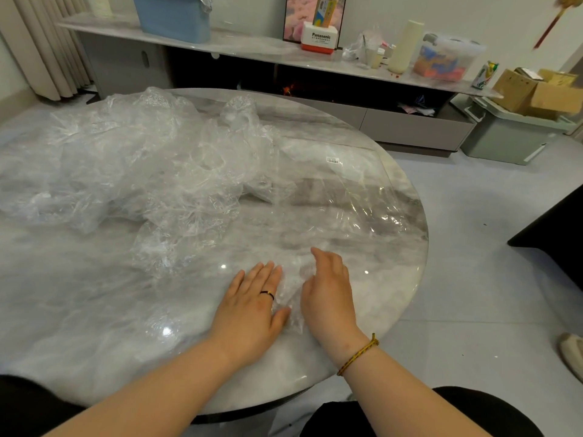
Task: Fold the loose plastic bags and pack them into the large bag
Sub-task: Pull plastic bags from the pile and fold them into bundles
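Observation:
A small crumpled clear plastic bag [291, 287] lies on the round marble table [94, 310] near its front edge. My left hand [252, 305] lies flat with straight fingers, pressing the bag's left side. My right hand [328, 291] rests on the bag's right side, fingers bent slightly over it. A heap of loose clear plastic bags [142, 162] covers the table's far left. A large flat clear bag with a white label [334, 171] lies spread out at the table's right.
Behind the table runs a long low cabinet [410, 127] with a blue bin [173, 17], boxes and a clear container [448, 58] on top. A grey bin with cardboard boxes [520, 121] stands on the floor at right. Curtains [47, 42] hang at left.

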Available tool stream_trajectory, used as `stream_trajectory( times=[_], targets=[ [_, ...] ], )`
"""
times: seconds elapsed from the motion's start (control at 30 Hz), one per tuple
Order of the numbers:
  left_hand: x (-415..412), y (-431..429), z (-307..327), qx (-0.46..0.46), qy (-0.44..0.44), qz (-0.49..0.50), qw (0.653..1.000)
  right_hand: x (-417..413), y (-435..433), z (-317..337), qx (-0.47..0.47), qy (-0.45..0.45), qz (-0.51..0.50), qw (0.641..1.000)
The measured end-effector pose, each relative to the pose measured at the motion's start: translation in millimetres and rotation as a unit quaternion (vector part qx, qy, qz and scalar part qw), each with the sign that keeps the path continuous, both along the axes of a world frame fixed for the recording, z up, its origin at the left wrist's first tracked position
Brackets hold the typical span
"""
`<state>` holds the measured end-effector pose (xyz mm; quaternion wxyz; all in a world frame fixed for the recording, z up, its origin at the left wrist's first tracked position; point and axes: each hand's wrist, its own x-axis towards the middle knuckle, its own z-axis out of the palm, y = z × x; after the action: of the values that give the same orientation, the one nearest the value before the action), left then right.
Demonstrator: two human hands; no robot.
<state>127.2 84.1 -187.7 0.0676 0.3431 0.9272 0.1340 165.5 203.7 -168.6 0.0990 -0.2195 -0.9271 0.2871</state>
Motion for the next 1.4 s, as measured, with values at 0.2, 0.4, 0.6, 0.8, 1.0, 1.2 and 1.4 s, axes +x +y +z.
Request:
stream_trajectory(
  times=[0.2, 0.4, 0.6, 0.8, 1.0, 1.2, 1.4],
  targets=[
    [-4, 0, -2, -0.037, -0.001, -0.016, 0.999, -2, -5, -10, 0.098, -0.059, 0.175, 0.978],
    [-4, 2, -3, -0.051, -0.017, -0.015, 0.998, -4, 2, -12, 0.111, -0.113, 0.161, 0.974],
    [-4, 2, -2, -0.074, -0.015, -0.026, 0.997, -4, 4, -14, 0.118, -0.131, 0.172, 0.969],
    [-4, 2, 2, -0.085, -0.025, -0.037, 0.995, -4, 6, -13, 0.134, -0.147, 0.180, 0.963],
    [-5, 1, 2, -0.087, -0.021, -0.048, 0.995, -5, 5, -15, 0.140, -0.145, 0.179, 0.963],
    [-13, -2, 7, -0.031, -0.082, -0.028, 0.996, -4, 6, -16, 0.118, -0.127, 0.181, 0.968],
    [-20, -4, 20, 0.085, -0.098, 0.098, 0.987, 0, 12, -3, 0.034, -0.059, 0.094, 0.993]
  ],
)
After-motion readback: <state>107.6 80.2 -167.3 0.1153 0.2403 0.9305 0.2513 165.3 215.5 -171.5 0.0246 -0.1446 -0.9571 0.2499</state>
